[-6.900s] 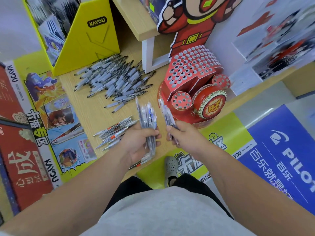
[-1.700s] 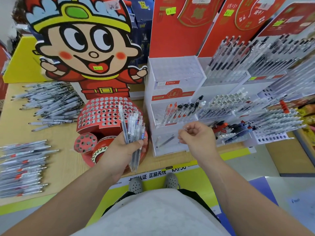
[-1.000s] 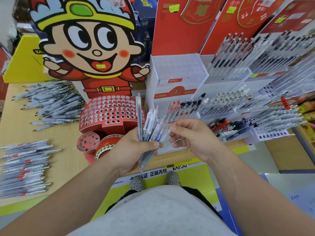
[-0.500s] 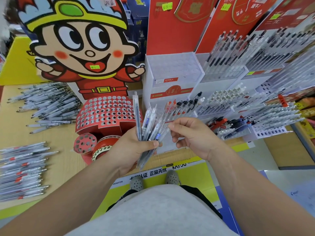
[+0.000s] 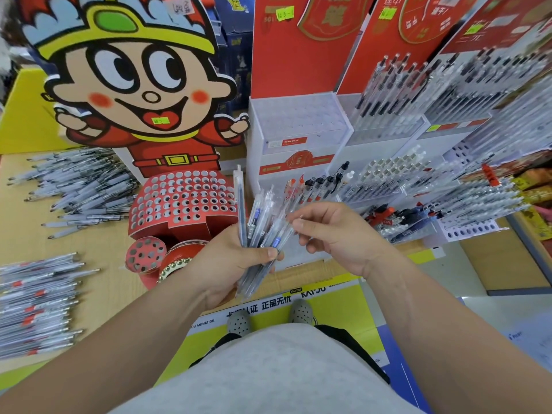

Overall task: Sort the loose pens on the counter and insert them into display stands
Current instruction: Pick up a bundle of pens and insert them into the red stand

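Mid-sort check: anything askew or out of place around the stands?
Nothing looks damaged or spilled. Two oddities: a jumble of red, black and blue pens lies askew on the lowest tier of the white stands, not slotted upright, and one pen sticks up well above the rest of the bundle in the left hand.

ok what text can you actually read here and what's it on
"正品无忧": yellow banner on the counter front.
"KAYOU": small logo on that banner's top edge.
"ANIMATION": same banner, lower left.
"连中": middle red backboard.
"二元": right red backboard.
Yellow price sticker and white stand label: too blurred to read.
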